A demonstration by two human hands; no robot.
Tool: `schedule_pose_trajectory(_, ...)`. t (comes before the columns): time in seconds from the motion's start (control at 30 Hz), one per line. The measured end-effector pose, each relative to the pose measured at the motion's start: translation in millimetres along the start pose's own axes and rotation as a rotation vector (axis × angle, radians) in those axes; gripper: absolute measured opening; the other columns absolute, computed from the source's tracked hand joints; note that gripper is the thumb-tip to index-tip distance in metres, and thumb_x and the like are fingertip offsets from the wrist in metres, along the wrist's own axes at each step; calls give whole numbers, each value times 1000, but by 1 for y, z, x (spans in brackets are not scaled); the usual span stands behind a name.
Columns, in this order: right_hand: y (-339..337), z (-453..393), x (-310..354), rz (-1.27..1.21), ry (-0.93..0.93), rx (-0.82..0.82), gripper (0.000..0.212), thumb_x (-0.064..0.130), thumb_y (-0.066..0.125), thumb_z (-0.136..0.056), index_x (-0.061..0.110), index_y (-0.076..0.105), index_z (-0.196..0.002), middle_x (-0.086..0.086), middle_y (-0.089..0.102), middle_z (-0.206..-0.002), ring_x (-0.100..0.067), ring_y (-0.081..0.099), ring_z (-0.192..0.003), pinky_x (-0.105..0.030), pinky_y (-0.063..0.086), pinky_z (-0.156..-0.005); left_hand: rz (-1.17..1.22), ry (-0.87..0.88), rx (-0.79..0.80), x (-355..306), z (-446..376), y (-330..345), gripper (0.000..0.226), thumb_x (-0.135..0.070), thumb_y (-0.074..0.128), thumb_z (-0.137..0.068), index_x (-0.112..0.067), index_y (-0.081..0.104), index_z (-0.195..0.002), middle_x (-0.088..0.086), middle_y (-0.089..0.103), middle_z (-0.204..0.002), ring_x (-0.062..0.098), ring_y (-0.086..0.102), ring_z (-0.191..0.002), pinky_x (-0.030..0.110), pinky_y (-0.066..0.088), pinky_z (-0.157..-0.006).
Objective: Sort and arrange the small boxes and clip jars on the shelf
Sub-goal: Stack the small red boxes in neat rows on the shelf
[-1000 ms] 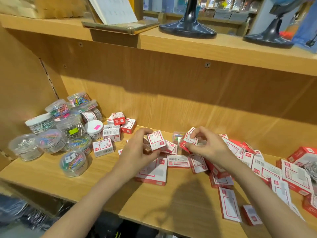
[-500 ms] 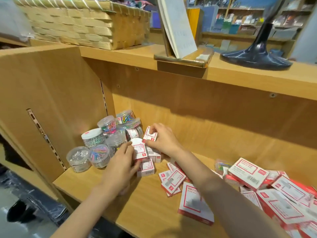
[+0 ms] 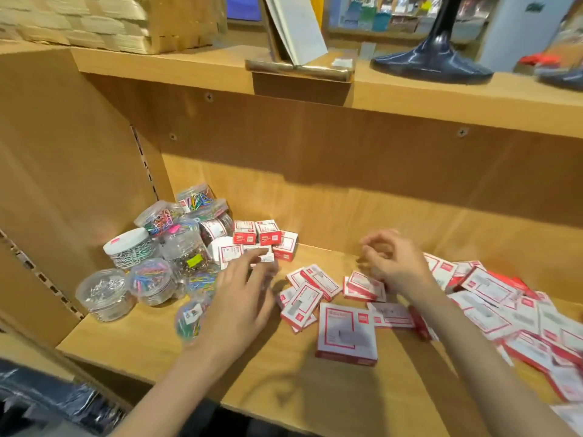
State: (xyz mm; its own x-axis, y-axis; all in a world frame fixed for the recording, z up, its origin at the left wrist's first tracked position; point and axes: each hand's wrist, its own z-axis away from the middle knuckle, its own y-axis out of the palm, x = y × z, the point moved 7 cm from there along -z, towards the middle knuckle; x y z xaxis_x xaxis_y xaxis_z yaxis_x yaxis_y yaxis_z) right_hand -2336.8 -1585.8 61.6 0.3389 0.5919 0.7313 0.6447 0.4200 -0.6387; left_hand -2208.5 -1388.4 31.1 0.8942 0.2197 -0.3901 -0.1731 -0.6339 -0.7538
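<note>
While the left hand reaches with straight fingers toward the stacked small boxes beside the clip jars at the shelf corner, its grip holds nothing; the right hand hovers loosely curled, empty, over scattered staple boxes. A careless nudge could topple the stack or roll the jars.
</note>
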Motion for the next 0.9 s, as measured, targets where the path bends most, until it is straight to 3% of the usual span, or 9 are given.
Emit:
schedule_pose_trajectory(0.13, -70, 45, -42, 92, 94, -108, 6, 9, 63, -81, 14, 65, -79, -2, 65, -83, -18, 59, -79, -9, 39, -63, 57, 118, 78, -43, -9, 33, 23, -27, 40, -86, -20, 49, -106, -1, 44, -121, 17, 43, -107, 28, 31, -90)
schedule_pose_trajectory(0.27, -109, 90, -88, 270, 200, -72, 11, 6, 69, -77, 15, 65, -81, -7, 65, -89, -26, 60, -87, -34, 45, -77, 115, 216, 157, -91, -14, 63, 29, -25, 40, -83, -13, 57, -103, 6, 56, -114, 16, 45, -102, 28, 31, -86)
schedule_pose_trajectory(0.4, -129, 121, -121, 397, 252, -111, 18, 18, 72, -78, 12, 66, -93, -10, 58, -109, -28, 49, -106, -34, 36, -88, 154, 265, 273, -127, -14, 100, 30, -32, 44, -82, -20, 51, -109, 0, 56, -111, 13, 45, -103, 29, 33, -86)
schedule_pose_trajectory(0.53, -142, 145, -134, 358, 293, -47, 25, 27, 66, -83, 19, 57, -105, 4, 51, -106, -15, 47, -99, -25, 38, -80, 104, 298, 352, -156, -14, 127, 43, -44, 45, -80, -20, 50, -115, 3, 57, -116, 15, 42, -106, 25, 29, -87)
schedule_pose_trajectory(0.7, -153, 164, -152, 392, 246, -5, 31, 35, 67, -81, 27, 54, -108, 9, 50, -109, -10, 46, -103, -21, 38, -82, 75, 252, 392, -179, -17, 151, 62, -55, 41, -76, -18, 48, -125, 3, 49, -129, 23, 42, -118, 31, 30, -95)
schedule_pose_trajectory(0.83, -165, 169, -158, 335, 185, 156, 37, 41, 70, -76, 37, 51, -107, 13, 51, -112, -8, 48, -104, -23, 42, -87, 72, 188, 400, -185, -19, 162, 57, -45, 58, -83, -21, 40, -131, 0, 41, -137, 19, 34, -126, 30, 28, -101)
schedule_pose_trajectory(0.9, -174, 170, -160, 332, 149, 208, 36, 43, 73, -73, 44, 48, -100, 15, 53, -110, -7, 50, -104, -17, 41, -85, 86, 159, 372, -187, -20, 161, 54, -41, 61, -82, -21, 42, -129, 0, 43, -134, 18, 36, -124, 29, 31, -100)
